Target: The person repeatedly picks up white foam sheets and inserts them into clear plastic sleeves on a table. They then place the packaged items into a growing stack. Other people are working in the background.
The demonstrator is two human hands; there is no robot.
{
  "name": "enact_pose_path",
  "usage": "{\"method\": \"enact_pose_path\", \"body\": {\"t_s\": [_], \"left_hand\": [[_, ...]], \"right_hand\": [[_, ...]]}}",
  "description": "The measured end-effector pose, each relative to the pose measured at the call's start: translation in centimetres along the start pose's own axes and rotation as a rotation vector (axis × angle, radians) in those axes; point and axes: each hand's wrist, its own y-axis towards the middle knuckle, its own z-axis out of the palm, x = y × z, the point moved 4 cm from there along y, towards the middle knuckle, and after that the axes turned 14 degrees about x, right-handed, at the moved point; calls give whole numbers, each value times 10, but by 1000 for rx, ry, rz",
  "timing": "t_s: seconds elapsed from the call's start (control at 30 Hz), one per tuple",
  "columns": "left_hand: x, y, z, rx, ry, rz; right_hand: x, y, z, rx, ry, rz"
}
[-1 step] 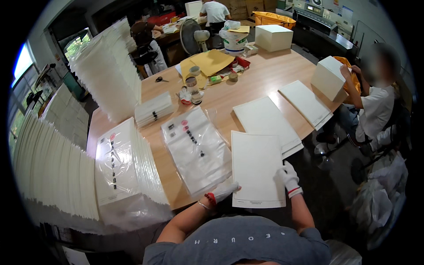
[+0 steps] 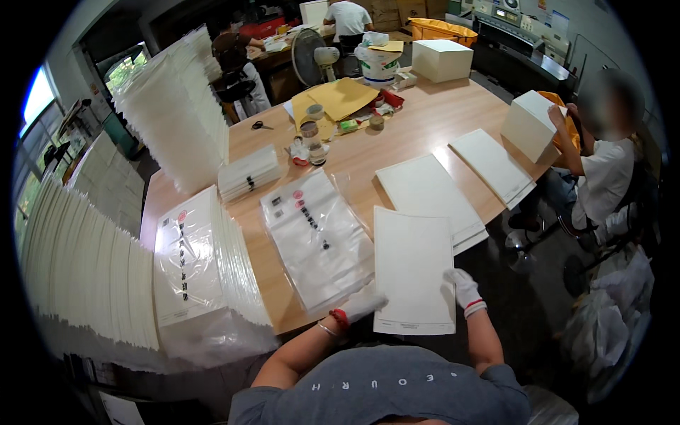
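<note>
A thin stack of white paper sheets [image 2: 413, 269] hangs in front of me, held by its two sides just past the near table edge. My left hand [image 2: 363, 304], in a white glove, is closed on the lower left edge with the thumb on top. My right hand [image 2: 465, 289], in a white glove with a red-striped cuff, grips the right edge; its lower fingers are partly hidden. Left of the sheets lies a pile of printed clear plastic bags [image 2: 316, 237]. Beyond them, a larger stack of white sheets [image 2: 428, 195] rests on the table.
Another paper stack [image 2: 491, 166] lies to the right. A co-worker [image 2: 605, 170] sits there, hands at a white block of paper [image 2: 530, 126]. Tall paper stacks [image 2: 170, 113] and bagged packs [image 2: 188, 262] crowd the left. Scissors [image 2: 261, 125], a glass jar [image 2: 310, 134] and envelopes [image 2: 340, 98] lie farther back.
The held sheets have tilted slightly, their far edge a little farther from me. My right hand's fingers have shifted slightly at the right edge. My left hand keeps its hold.
</note>
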Motion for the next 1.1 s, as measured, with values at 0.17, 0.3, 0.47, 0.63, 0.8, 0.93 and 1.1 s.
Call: {"method": "enact_pose_path", "body": {"t_s": [0.17,0.3,0.47,0.63,0.8,0.93,1.1], "left_hand": [[17,33,61,-279,821,24],[4,2,34,-476,990,173],[-17,-83,-84,-1282,1039,15],[-7,-54,-123,-753,366,507],[-40,-23,-43,-691,678,681],[11,-7,-77,-792,788,404],[85,-15,-82,-879,1340,437]], "right_hand": [[-27,8,105,-66,119,-217],[29,2,131,-125,-285,-202],[90,-32,146,137,-956,-427],[70,0,175,398,-1373,-174],[16,87,169,310,-1205,-312],[59,87,180,-205,-1055,-87],[9,174,163,-1,-1317,-20]]}}
